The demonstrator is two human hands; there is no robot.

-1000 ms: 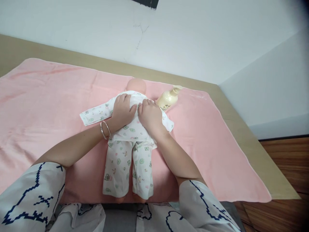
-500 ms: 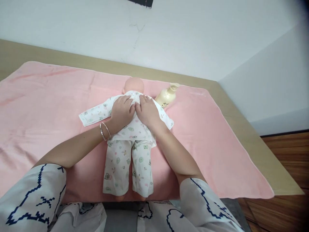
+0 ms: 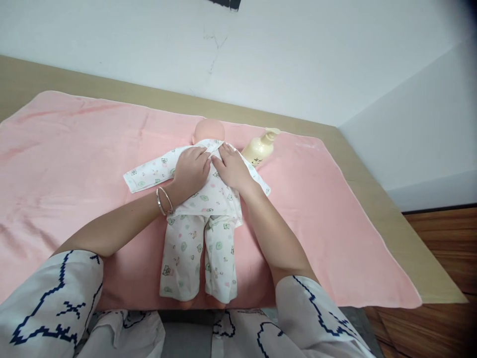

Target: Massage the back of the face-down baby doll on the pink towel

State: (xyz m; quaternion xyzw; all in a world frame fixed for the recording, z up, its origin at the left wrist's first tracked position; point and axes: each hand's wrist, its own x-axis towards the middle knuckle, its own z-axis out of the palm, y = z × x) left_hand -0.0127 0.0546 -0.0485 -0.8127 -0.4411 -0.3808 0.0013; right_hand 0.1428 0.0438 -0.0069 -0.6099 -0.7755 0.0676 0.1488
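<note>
A baby doll in white printed pyjamas lies face down on a pink towel, head toward the wall. My left hand, with bangles on its wrist, rests flat on the doll's upper back, fingers stretched out. My right hand lies beside it on the back, fingers extended toward the collar. The two hands nearly touch at the middle of the back. The doll's feet show at the near edge of the towel.
A cream pump bottle lies on the towel just right of the doll's shoulder. The towel covers a wooden table set against a white wall. Wooden floor shows at the right.
Both hands have slid a little up the doll's back toward the neck. The right hand has turned inward, its fingers now reaching the collar.
</note>
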